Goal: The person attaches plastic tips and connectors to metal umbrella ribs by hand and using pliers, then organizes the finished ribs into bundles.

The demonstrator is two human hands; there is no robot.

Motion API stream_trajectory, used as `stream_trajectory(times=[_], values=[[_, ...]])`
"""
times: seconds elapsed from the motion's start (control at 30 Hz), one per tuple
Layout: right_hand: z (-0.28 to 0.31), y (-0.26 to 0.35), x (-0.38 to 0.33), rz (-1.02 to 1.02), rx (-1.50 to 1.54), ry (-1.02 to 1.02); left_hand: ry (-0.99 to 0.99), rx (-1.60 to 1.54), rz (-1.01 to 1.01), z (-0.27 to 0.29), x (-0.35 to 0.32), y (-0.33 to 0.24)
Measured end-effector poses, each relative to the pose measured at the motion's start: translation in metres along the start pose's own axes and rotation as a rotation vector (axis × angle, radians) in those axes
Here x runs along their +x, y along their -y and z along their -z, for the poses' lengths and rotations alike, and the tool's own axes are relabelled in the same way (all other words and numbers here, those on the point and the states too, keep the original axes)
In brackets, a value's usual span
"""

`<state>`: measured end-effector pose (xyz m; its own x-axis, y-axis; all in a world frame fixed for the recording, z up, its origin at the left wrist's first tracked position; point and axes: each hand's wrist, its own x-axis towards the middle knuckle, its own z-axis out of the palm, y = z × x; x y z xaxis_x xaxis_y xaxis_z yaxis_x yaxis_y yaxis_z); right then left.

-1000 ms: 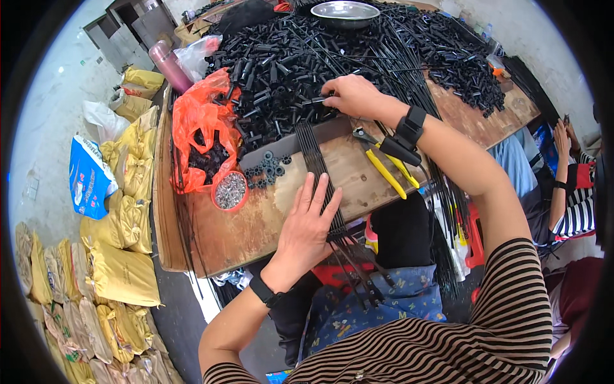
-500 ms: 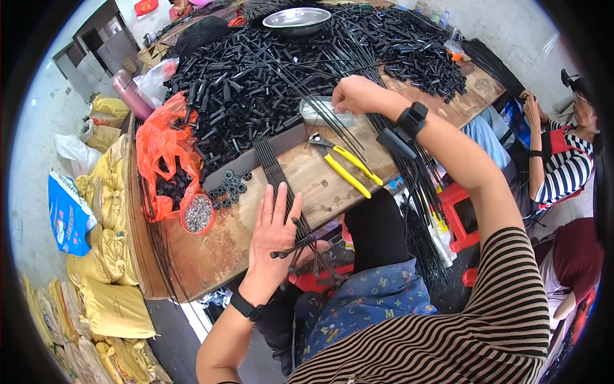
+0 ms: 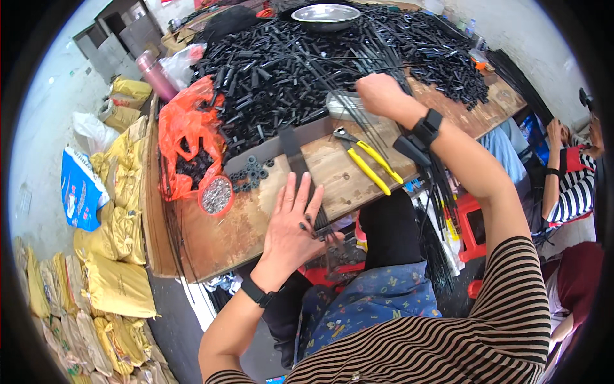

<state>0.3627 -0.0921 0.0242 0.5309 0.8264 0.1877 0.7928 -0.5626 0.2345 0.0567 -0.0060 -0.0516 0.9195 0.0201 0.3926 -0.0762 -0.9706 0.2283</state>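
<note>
My left hand (image 3: 293, 232) lies with stretched, spread fingers over a bundle of thin black rods (image 3: 294, 153) at the table's front edge. The bundle runs away from me past my fingertips and looks blurred; dark rod ends show by my thumb. My right hand (image 3: 385, 97) is closed with curled fingers beside a clear plastic tray (image 3: 345, 107), near other long black rods. Whatever its fingertips grip is hidden. Between the hands, cutting pliers with yellow handles (image 3: 371, 168) lie on the wooden table (image 3: 256, 221), apart from both.
Black tubes (image 3: 262, 83) are heaped across the table behind a grey strip. A metal bowl (image 3: 326, 14) sits on top. At left are an orange bag (image 3: 182, 131), small black rings (image 3: 252, 171) and a red cup of metal bits (image 3: 216, 195). Another person (image 3: 572, 173) is at right.
The whole view has shifted, so the table appears farther right and slightly higher. Both hands keep nearly the same places over it. The rods under my left hand have become blurred.
</note>
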Motion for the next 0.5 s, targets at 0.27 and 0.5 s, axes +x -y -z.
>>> stream_trajectory(times=[0.27,0.5], values=[[0.017,0.021,-0.008,0.166,0.297,-0.324,0.067,0.031,-0.047,0.009,-0.002,-0.001],[-0.005,0.069,0.016,0.432,0.382,-0.12,0.086,0.052,0.015,0.004,-0.001,-0.004]])
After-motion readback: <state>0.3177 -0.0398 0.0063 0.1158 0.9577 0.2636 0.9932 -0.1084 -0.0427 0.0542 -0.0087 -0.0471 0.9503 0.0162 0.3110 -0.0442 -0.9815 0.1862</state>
